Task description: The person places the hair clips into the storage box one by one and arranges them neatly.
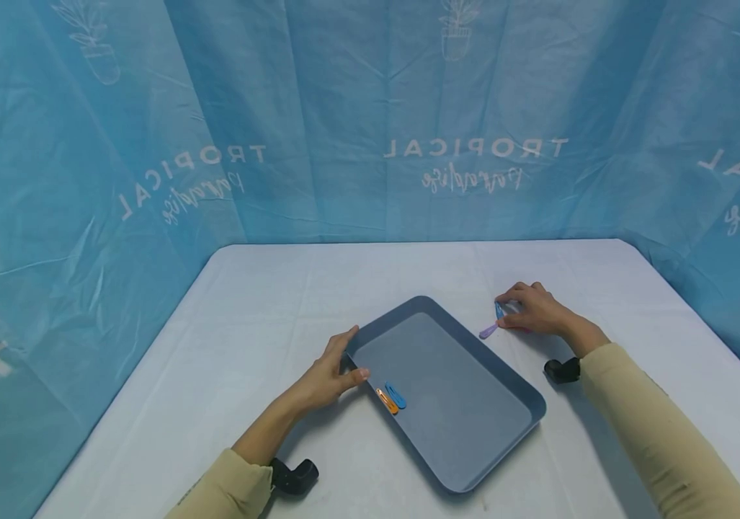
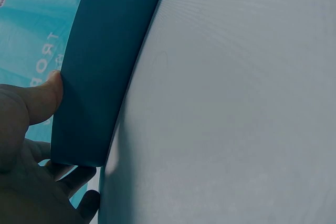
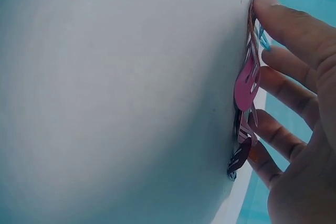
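A blue-grey tray [image 1: 512, 378] lies slantwise on the white table. My left hand [image 1: 331, 375] grips its near-left rim [image 2: 89, 82], thumb on top and fingers underneath. Inside the tray, by that hand, lie an orange hair clip [image 1: 386, 401] and a blue hair clip [image 1: 396, 396]. Right of the tray, my right hand [image 1: 532, 310] rests with curled fingers on a small heap of hair clips [image 3: 245, 108] on the table: a pink clip [image 3: 247, 82], a dark one [image 3: 236, 162], a blue one [image 1: 499, 311] and a purple one [image 1: 489, 331] sticking out to the left.
The white table [image 1: 266, 317] is walled on three sides by a blue printed cloth backdrop [image 1: 370, 115]. Black wrist camera mounts show at the left cuff [image 1: 293, 477] and the right cuff [image 1: 561, 370].
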### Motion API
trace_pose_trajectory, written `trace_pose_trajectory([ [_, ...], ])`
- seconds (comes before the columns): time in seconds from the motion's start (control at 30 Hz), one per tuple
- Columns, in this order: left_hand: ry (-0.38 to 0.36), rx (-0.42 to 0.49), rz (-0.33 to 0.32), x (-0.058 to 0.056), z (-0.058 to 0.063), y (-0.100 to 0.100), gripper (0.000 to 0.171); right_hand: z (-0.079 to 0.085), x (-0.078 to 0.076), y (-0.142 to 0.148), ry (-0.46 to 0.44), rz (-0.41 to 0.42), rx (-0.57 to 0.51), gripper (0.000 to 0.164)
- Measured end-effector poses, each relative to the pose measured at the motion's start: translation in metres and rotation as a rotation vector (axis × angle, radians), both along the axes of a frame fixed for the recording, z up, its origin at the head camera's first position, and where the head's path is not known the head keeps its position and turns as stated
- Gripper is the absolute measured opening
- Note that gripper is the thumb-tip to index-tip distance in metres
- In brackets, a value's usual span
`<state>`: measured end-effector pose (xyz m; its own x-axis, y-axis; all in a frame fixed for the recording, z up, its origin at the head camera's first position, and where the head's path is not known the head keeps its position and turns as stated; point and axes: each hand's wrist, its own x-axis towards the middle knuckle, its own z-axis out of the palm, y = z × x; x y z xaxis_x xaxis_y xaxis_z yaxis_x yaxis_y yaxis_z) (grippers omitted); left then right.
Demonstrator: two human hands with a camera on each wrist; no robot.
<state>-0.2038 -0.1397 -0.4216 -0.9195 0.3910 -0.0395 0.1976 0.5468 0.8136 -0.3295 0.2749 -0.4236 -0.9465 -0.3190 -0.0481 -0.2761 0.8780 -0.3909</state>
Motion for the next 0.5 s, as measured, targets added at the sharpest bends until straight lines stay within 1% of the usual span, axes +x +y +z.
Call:
trace_pose_trajectory([
  [0.27,0.001,0.011,0.002,0.0,0.0,0.0,0.078,0.003,0.003,0.002,-0.011,0.002,-0.044,0.056],
  [0.4,-0.001,0.012,0.005,0.001,0.001,0.001,0.078,0.009,0.007,0.001,-0.013,0.001,-0.086,0.059],
  [0.5,-0.003,0.012,0.007,0.001,0.002,0.001,0.077,0.016,0.011,-0.002,0.007,0.014,-0.114,0.058],
])
